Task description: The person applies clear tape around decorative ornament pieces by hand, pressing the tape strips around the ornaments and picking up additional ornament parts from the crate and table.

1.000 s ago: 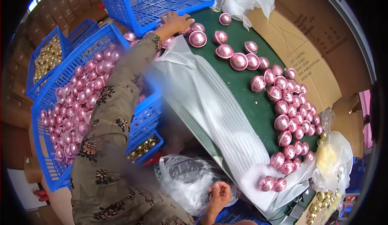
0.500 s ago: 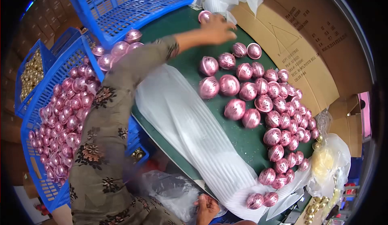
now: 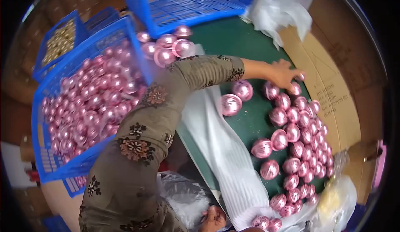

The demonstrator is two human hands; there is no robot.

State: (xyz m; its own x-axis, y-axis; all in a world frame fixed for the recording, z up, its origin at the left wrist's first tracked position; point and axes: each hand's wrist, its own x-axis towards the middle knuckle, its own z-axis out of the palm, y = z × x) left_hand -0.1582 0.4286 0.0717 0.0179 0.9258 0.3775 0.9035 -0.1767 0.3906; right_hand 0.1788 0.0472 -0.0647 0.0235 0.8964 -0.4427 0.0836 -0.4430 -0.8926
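My left hand [image 3: 284,74] reaches across the green tabletop [image 3: 250,119] to the far edge of a cluster of shiny pink bell-shaped ornaments [image 3: 292,132]. Its fingers are apart, with the fingertips at a small pink ornament [image 3: 300,77] and the thumb beside another. Whether it grips either one cannot be made out. Low in view, my right hand [image 3: 213,218] is curled near clear plastic film [image 3: 185,196]; its palm is hidden. A strip of white foam sheet [image 3: 227,155] runs along the table's near side.
A blue crate [image 3: 41,148] full of pink ornaments stands at left, with a smaller crate of gold ones [image 3: 60,40] beyond. Another blue crate [image 3: 196,21] sits on the table's far end. Cardboard [image 3: 333,98] borders the right side; white plastic [image 3: 283,15] hangs above.
My left hand has moved from the far end of the table to the right, onto the cluster's edge. The view has shifted and turned. My right hand stays low.
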